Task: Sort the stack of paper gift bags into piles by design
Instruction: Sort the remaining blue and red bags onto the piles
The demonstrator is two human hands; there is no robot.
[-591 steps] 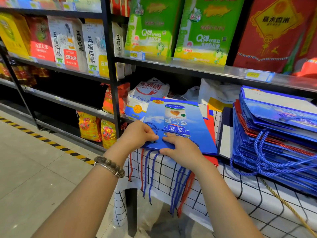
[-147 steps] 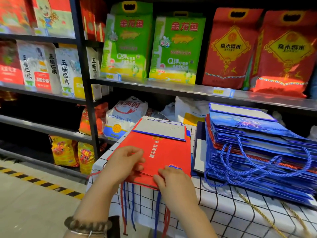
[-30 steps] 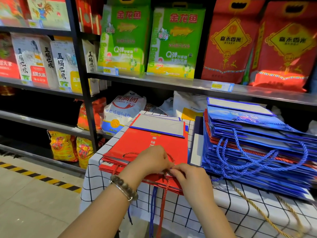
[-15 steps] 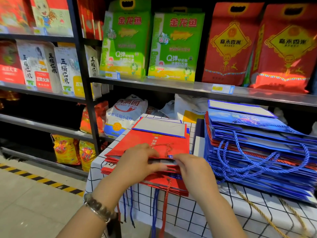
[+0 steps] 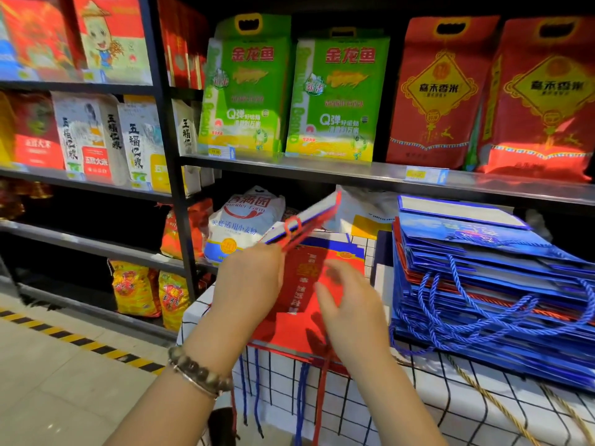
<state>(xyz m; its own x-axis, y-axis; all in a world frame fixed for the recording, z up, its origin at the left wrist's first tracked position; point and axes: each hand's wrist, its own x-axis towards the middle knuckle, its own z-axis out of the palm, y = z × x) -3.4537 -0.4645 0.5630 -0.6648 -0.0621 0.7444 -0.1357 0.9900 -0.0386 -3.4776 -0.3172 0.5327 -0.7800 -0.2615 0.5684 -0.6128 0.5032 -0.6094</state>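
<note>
Now the left hand [image 5: 248, 281] pinches 1 folded red bag [image 5: 306, 223], tilted above the red pile [image 5: 289, 329]; the right hand [image 5: 347, 304] hovers loose-fingered, holding nothing.

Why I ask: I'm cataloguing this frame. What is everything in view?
lifted gift bag: one, red, above left pile
left pile: one, red bag on top, table's left
right stack: one, mostly blue, table's right
tablecloth: one, white, black grid, under piles
green rice bags: two, green, upper shelf
red rice bags: two, red, upper shelf, right
flour sack: one, white, behind the table
left hand: one, grips the lifted gift bag
right hand: one, over left pile, empty
</note>
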